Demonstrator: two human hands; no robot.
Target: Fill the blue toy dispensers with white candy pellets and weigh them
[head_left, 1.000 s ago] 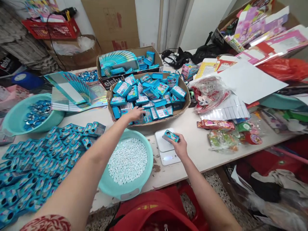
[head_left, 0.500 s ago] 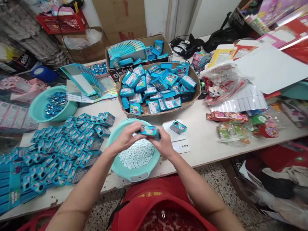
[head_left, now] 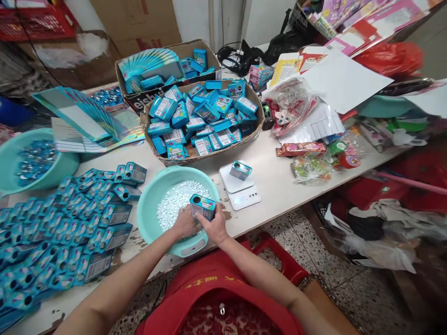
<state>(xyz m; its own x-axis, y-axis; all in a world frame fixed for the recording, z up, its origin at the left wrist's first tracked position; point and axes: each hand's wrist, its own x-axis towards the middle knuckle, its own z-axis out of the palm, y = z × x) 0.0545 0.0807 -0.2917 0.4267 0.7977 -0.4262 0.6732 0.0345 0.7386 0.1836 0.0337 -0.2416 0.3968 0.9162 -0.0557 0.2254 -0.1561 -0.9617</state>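
My right hand [head_left: 214,227] grips a small blue box [head_left: 202,206] upright over the near rim of a teal basin [head_left: 148,204] filled with small white pellets [head_left: 174,202]. My left hand [head_left: 184,223] is down in the pellets beside the box, its fingers curled and partly hidden. Another small blue box [head_left: 240,170] rests on a white scale [head_left: 240,191] to the right of the basin.
A round basket [head_left: 202,158] piled with blue boxes stands behind the basin, and a cardboard box [head_left: 164,70] with more behind that. Several blue boxes [head_left: 70,218] cover the table at left. A second teal basin [head_left: 21,163] holds shiny blue pieces. Packets and papers [head_left: 314,121] lie at right.
My left hand took a box from the basket. My right hand left its box on the scale. Both hands then brought the new box down to the basin's near rim.
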